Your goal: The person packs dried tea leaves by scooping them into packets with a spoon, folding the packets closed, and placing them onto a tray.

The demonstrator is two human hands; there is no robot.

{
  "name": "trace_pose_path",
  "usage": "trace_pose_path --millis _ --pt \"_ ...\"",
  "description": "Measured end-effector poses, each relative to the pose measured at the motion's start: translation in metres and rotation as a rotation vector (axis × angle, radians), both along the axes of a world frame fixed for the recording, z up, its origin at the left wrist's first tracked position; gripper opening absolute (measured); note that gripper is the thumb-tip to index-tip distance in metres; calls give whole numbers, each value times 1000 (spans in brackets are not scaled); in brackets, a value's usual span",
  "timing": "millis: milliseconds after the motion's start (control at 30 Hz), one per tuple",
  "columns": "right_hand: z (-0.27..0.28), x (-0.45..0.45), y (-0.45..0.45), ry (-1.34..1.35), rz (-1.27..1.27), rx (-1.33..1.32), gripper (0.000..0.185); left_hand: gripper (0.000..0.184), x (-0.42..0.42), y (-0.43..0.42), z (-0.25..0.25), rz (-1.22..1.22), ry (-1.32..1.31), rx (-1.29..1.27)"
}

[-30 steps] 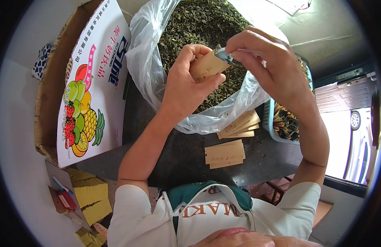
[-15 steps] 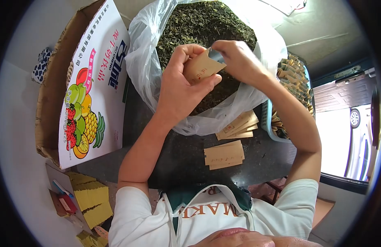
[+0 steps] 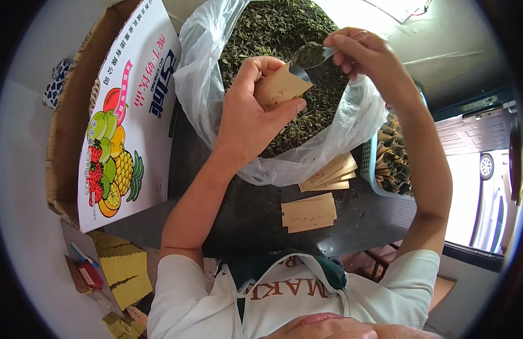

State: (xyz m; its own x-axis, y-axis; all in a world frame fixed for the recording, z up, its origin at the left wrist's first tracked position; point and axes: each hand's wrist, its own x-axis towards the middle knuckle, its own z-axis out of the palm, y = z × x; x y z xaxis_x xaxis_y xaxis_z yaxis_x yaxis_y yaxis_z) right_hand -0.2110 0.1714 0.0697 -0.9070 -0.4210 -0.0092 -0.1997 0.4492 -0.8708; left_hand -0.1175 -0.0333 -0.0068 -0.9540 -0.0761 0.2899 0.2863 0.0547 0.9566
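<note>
While left hand [image 3: 251,110] clasps open packet [image 3: 279,89], right hand [image 3: 366,53] pinches scoop [image 3: 313,55], apparently leaf-laden, above bag [image 3: 199,73], toward right edge.

The plastic bag [image 3: 196,73] is sitting on the table [image 3: 227,226], and the dried leaves [image 3: 261,34] are lying in it. The cardboard box [image 3: 134,130] is standing to the left of the bag. The basket [image 3: 370,164] is sitting to the right, and the filled packets [image 3: 392,161] are lying in it. One pile of paper packets [image 3: 335,172] is lying before the bag, near the basket. A smaller pile [image 3: 309,212] is lying closer to the person. The open packet [image 3: 279,87] and the scoop [image 3: 311,55] are staying up over the leaves.
</note>
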Motion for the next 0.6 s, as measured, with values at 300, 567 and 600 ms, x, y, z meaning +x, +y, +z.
trace_pose_path --millis 300,567,600 --pt "20 20 3 11 74 68 24 47 -1 2 -2 10 -21 -18" --pt "4 40 -25 83 286 29 22 53 2 6 -2 -21 -59 -121" --pt "11 45 -26 179 280 135 19 53 2 6 -2 -20 -60 -120"
